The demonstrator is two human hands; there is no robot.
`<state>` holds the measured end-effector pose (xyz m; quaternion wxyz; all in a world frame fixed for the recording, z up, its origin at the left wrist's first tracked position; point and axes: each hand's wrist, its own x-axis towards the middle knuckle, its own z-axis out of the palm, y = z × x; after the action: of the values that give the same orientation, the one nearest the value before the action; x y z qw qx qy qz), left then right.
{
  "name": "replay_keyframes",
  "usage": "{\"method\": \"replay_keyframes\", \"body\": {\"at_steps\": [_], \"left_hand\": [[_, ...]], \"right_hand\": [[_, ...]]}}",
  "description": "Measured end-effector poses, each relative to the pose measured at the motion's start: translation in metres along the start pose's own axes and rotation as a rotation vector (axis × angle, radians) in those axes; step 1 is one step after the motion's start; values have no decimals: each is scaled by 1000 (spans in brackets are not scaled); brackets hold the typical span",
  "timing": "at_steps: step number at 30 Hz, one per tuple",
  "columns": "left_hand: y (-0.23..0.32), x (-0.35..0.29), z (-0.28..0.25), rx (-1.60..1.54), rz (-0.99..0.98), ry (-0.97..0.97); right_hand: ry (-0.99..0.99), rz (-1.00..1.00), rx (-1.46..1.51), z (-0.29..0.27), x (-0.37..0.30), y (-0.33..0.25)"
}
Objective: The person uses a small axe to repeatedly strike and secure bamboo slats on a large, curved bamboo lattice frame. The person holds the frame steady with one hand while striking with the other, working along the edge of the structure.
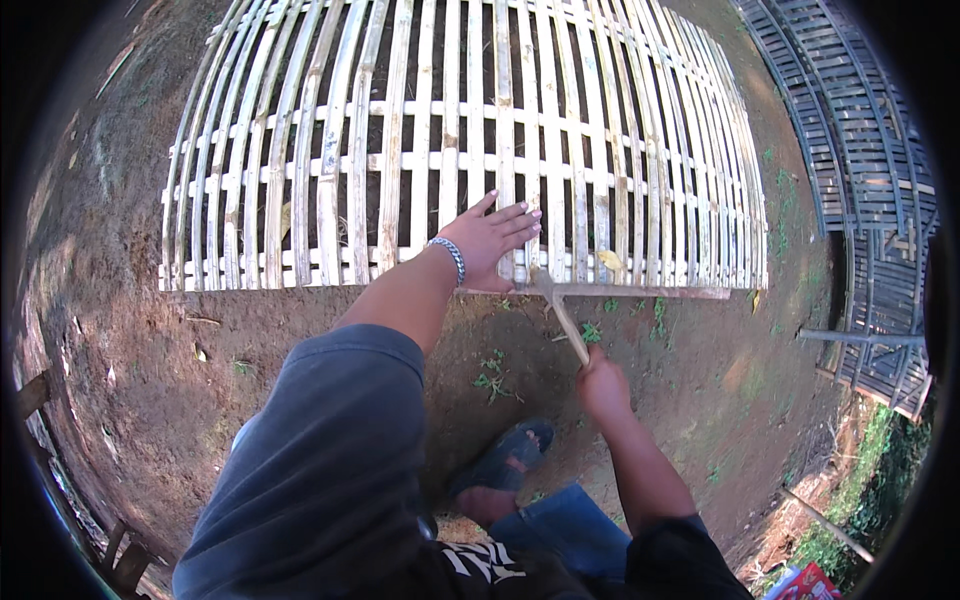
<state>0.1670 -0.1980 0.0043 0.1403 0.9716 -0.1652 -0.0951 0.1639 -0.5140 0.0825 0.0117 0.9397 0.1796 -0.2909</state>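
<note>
A panel of pale split-bamboo slats (330,185), nailed or laid over crosswise strips, lies in front of me. My left hand (485,245) rests palm down on its near edge, fingers spread, with the thumb low along the edge. A chain bracelet (450,257) circles that wrist. My right hand (604,385) is wrapped around the pale wooden handle of a hammer (570,325). The hammer's grey head touches or hovers just over the panel's near edge, right of my left hand; I cannot tell which. Any nail there is too small to make out.
Brown bare soil (300,400) with small green weeds (492,378) surrounds the panel. My sandaled foot (505,458) stands close to its near side. A darker slatted bamboo structure (870,150) runs along the right. Pieces of wood (125,555) lie at the lower left.
</note>
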Motion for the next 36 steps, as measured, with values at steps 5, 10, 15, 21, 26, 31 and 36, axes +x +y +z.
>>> {"method": "replay_keyframes", "body": {"at_steps": [5,10,15,21,26,31,36], "left_hand": [[-1,-4,-4,16,-20,-21],[-1,5,-7,5,-12,-2],[-3,-5,-4,3,-22,9],[-1,1,-4,46,-38,-36],[-5,0,-2,-52,-7,5],[-1,-8,-3,-20,-45,-14],[-1,-3,-4,-19,-19,-5]], "right_hand": [[213,-297,159,-3,-22,-15],[3,5,75,4,3,13],[147,-66,383,-35,-14,-35],[425,-477,363,-61,-6,-53],[-42,-44,-109,-55,20,-16],[244,-269,215,-59,-4,-51],[-111,-49,-95,-45,18,-15]]}}
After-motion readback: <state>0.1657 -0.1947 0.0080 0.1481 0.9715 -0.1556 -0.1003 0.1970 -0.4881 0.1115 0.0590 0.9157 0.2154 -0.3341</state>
